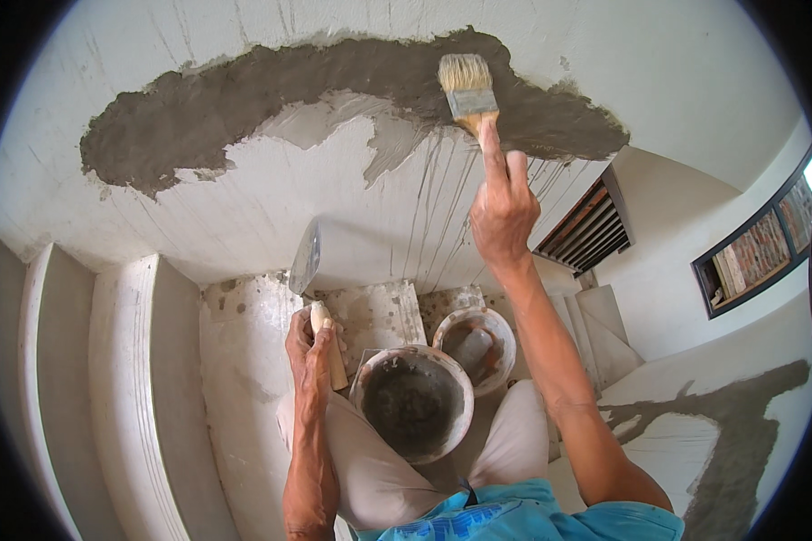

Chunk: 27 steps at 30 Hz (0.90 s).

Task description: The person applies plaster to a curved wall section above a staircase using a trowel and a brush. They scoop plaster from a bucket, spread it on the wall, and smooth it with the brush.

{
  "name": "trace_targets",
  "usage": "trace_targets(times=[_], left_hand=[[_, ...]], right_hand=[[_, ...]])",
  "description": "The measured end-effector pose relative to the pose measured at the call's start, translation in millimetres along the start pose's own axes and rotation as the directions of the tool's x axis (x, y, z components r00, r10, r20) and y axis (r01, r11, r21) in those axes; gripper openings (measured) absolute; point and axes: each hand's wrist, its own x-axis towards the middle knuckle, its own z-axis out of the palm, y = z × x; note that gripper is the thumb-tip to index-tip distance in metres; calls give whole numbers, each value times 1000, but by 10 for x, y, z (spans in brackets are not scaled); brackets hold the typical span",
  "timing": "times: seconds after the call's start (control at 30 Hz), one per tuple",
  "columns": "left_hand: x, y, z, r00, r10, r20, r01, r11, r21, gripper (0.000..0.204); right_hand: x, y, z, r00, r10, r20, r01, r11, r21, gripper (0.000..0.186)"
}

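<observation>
My right hand [505, 212] grips a flat paintbrush [469, 101], index finger stretched along its handle. The pale bristles rest against or just in front of a dark grey band of wet mortar [244, 90] on the white wall. Lower down, my left hand [309, 353] is closed around the wooden handle of a trowel [306, 258], whose metal blade points up near the wall. Between my knees stands a bucket [468, 410] holding grey mortar. Just behind it is a second bucket [512, 353] with a greyish thing inside that I cannot make out.
Pale stair steps [122, 361] run along the left, and their treads are spattered near the wall. Dark drips [433, 207] streak the wall under the mortar. To the right are a slatted opening [591, 225], a dark-framed window [758, 252] and another mortar patch [740, 442].
</observation>
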Motion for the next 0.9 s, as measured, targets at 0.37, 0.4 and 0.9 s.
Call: trace_targets(times=[0.37,0.4,0.9], left_hand=[[4,-28,-59,1000,18,-10,-18,1000,-8,55],[6,-23,-43,1000,20,-4,-20,1000,-9,55],[143,-226,-105,998,55,-41,-54,998,43,48]], right_hand=[[-262,-248,-106,988,-81,132,66,991,115,71],[-143,-249,-122,988,-101,113,89,990,108,71],[-627,231,-570,808,-146,571,40,980,194,60]])
